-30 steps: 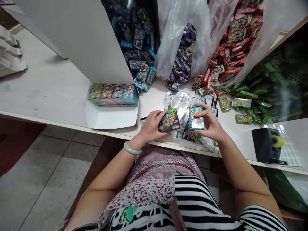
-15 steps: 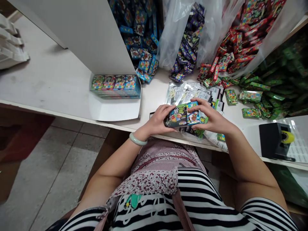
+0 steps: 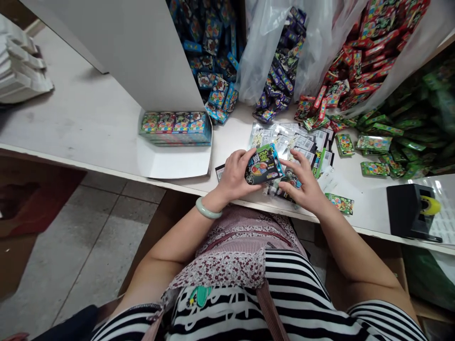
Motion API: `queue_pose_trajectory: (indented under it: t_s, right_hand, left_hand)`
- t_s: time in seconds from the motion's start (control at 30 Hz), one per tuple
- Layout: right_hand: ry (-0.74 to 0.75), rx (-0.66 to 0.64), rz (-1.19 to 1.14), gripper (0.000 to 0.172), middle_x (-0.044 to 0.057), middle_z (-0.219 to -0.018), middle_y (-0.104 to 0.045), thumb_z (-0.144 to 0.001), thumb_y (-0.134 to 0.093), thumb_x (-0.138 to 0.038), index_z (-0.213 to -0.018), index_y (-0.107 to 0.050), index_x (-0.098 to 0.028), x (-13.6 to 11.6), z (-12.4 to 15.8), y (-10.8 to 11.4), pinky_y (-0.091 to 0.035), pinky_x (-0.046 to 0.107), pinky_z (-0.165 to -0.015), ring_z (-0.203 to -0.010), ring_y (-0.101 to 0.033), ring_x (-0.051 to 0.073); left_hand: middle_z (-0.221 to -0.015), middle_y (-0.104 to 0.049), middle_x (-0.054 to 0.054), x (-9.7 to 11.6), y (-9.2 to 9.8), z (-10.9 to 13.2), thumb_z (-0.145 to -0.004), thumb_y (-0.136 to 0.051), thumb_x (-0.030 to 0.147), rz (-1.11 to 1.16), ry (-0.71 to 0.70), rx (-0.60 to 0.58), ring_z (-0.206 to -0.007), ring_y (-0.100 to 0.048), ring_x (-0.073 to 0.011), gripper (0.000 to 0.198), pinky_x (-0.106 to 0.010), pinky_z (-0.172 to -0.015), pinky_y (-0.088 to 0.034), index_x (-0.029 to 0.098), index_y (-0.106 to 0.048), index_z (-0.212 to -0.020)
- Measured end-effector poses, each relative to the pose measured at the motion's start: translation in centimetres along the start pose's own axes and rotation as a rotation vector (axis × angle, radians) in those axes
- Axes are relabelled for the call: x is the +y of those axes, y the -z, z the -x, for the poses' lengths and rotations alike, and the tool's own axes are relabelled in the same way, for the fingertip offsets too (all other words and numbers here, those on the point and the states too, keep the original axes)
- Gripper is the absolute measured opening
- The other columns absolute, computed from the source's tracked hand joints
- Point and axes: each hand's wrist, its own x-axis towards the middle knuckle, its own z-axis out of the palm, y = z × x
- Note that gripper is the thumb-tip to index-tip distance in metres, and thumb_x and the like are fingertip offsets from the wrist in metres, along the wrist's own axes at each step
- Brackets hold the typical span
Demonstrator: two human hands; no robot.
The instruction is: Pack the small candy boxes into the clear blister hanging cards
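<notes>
Head view, looking down on a seated person at a white table (image 3: 71, 123). The left hand (image 3: 235, 176) is closed around a small stack of packets (image 3: 263, 164), thumb on the near side and fingers curled over the far edge; the stack is held tilted just above the table's front edge, its dark, green-lettered face turned up. The right hand (image 3: 306, 183) lies just beside it, fingers spread and loosely extended, fingertips resting on a flat pile of clear sleeves (image 3: 302, 139) and printed packets spread on the table; it is closed on nothing that can be seen. A pale green bangle (image 3: 208, 210) circles the left wrist. Left of the hands, a filled display box (image 3: 176, 128) stands on a white cardboard flap (image 3: 170, 163). Along the far side lie heaps of blue packets (image 3: 213, 47), purple packets (image 3: 280, 76) in a clear bag, red packets (image 3: 355, 52) and green packets (image 3: 401, 137). A single loose green packet (image 3: 340, 202) lies near the right wrist, and a black tape dispenser (image 3: 412, 213) stands at the right.
</notes>
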Motion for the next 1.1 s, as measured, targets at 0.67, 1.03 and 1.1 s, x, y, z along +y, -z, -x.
queue_pose_trajectory:
  t_s: [0.67, 1.03, 1.1]
  right_hand:
    - [-0.208, -0.053, -0.213, 0.022, 0.005, -0.1, -0.066, -0.086, -0.07, -0.039, -0.105, -0.067, -0.028, -0.6, 1.0, -1.0, -0.052, 0.033, -0.063, -0.089, -0.064, 0.022]
    - [-0.22, -0.093, -0.268, 0.026, 0.003, -0.099, -0.068, -0.085, -0.07, -0.044, -0.106, -0.067, -0.028, 0.5, 1.8, -2.2, -0.054, 0.037, -0.071, -0.08, -0.062, 0.019]
    - [-0.212, -0.025, -0.279, 0.029, 0.003, -0.105, -0.069, -0.086, -0.069, -0.044, -0.111, -0.066, -0.029, 0.2, 2.3, -2.7, -0.055, 0.039, -0.077, -0.085, -0.064, 0.02]
  left_hand:
    - [-0.115, -0.059, -0.004, 5.1, -2.4, 6.6, -0.093, -0.064, 0.036, 0.959, 0.459, 0.018, -0.091, -0.067, -0.0136, 0.062, -0.033, -0.086, -0.06, 0.033, -0.037, -0.149]
    - [-0.114, -0.065, -0.004, 3.7, -0.5, 5.7, -0.09, -0.068, 0.033, 1.03, 0.4, -0.218, -0.094, -0.07, -0.0185, 0.053, -0.036, -0.084, -0.063, 0.033, -0.045, -0.138]
    - [-0.117, -0.063, -0.004, 3.5, -0.3, 5.4, -0.089, -0.069, 0.032, 1.018, 0.376, -0.232, -0.095, -0.07, -0.018, 0.05, -0.036, -0.085, -0.063, 0.032, -0.046, -0.134]
